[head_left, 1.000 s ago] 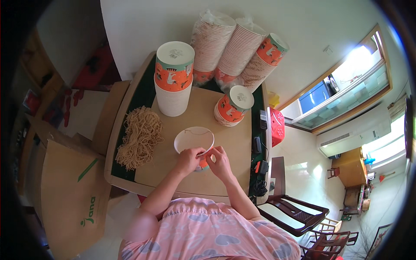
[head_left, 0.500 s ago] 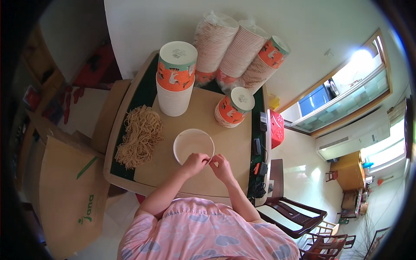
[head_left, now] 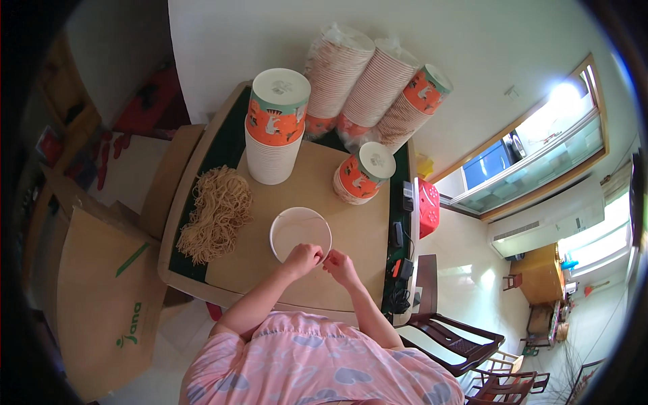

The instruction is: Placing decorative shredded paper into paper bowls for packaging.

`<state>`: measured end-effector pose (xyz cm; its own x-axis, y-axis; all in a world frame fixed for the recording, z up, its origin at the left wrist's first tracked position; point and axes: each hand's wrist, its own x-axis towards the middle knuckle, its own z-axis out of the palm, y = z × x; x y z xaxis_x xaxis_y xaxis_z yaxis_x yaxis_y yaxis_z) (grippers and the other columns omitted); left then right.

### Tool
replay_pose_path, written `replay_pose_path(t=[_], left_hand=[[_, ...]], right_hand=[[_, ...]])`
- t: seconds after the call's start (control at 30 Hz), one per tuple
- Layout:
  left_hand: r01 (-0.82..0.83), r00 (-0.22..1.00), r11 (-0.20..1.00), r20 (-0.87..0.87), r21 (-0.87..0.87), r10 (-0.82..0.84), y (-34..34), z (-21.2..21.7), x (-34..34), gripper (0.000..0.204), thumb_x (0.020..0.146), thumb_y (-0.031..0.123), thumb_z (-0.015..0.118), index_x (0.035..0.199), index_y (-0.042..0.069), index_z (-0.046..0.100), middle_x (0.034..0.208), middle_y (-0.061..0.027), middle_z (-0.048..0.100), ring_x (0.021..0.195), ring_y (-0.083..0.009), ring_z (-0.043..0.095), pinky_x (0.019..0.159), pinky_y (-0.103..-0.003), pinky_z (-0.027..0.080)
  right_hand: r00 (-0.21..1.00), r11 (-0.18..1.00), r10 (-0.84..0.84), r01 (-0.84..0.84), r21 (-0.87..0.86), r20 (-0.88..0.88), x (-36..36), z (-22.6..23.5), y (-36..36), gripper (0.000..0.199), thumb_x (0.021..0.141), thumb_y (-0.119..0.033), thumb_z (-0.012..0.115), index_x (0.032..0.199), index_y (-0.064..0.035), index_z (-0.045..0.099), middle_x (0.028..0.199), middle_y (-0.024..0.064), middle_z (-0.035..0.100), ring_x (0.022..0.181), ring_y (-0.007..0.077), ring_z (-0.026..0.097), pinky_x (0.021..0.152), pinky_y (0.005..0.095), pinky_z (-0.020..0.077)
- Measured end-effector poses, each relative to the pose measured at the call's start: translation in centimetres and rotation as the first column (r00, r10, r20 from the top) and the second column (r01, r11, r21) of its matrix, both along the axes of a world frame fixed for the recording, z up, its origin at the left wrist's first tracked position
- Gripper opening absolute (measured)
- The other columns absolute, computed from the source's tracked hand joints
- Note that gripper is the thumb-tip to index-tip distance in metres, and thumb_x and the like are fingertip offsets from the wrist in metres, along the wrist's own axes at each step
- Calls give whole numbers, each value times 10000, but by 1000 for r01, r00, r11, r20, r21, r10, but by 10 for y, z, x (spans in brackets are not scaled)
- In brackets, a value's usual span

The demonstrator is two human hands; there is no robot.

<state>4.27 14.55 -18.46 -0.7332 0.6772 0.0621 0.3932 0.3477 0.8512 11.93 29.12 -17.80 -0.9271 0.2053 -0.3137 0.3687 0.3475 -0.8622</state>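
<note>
A white paper bucket (head_left: 289, 233) stands mouth up on a cardboard sheet (head_left: 270, 197) in front of me. My left hand (head_left: 304, 258) is closed in a pinch over its near right rim. Just right of that rim, my right hand (head_left: 341, 267) also pinches, with its fingertips close to the left ones. What either pinch holds is too small to make out. Left of the bucket lies a tangled heap of beige cords (head_left: 214, 214). Upside-down nested paper buckets with an orange and green print form a tall stack (head_left: 275, 128) behind it and a shorter stack (head_left: 364, 173) behind right.
Bagged stacks of paper buckets (head_left: 337, 74) lean against the wall at the table's back. A black adapter with cables (head_left: 403, 270) lies along the right edge. An open cardboard carton (head_left: 101, 290) stands left of the table. Dark wooden chairs (head_left: 459, 341) are at the right.
My right hand has drawn slightly down and away from the rim. The left hand stays at the bucket's near right rim. The whole view has shifted a little.
</note>
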Motion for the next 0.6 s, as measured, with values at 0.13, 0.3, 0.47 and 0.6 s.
replay_pose_path(t=[0.13, 0.3, 0.47, 0.6], left_hand=[[-31, 999, 999, -16, -15, 31, 1, -2, 0, 91, 744, 95, 560, 763, 45, 634, 733, -137, 632, 690, -301, 621, 642, -379, 495], [-38, 999, 998, 14, -54, 39, -1, 0, 1, 94, 748, 95, 542, 757, 37, 615, 730, -145, 630, 697, -314, 614, 661, -399, 489], [-43, 999, 997, -2, -63, 43, -1, 0, 1, 92, 741, 97, 543, 753, 42, 615, 730, -148, 631, 696, -316, 615, 655, -403, 488], [-60, 998, 995, 4, -79, 61, -2, -2, 0, 91, 736, 100, 545, 752, 43, 615, 731, -152, 630, 696, -321, 615, 651, -404, 488]], right_hand=[[998, 999, 41, -42, -19, -45, -1, -15, 6, 61, 799, -57, 560, 836, -14, 582, 707, 43, 623, 643, 110, 590, 577, 238, 472], [999, 976, 20, -14, -215, 25, -5, -4, 1, 79, 812, -37, 571, 875, 9, 582, 774, 80, 646, 726, 130, 615, 640, 249, 499], [993, 980, -91, 76, -185, -75, -1, -21, 1, 164, 810, -50, 591, 963, 11, 599, 828, 90, 649, 774, 139, 617, 714, 255, 500], [951, 851, -310, 283, -443, 11, -2, -36, 1, 215, 832, -89, 590, 1031, -9, 596, 932, 96, 636, 854, 156, 608, 769, 254, 485]])
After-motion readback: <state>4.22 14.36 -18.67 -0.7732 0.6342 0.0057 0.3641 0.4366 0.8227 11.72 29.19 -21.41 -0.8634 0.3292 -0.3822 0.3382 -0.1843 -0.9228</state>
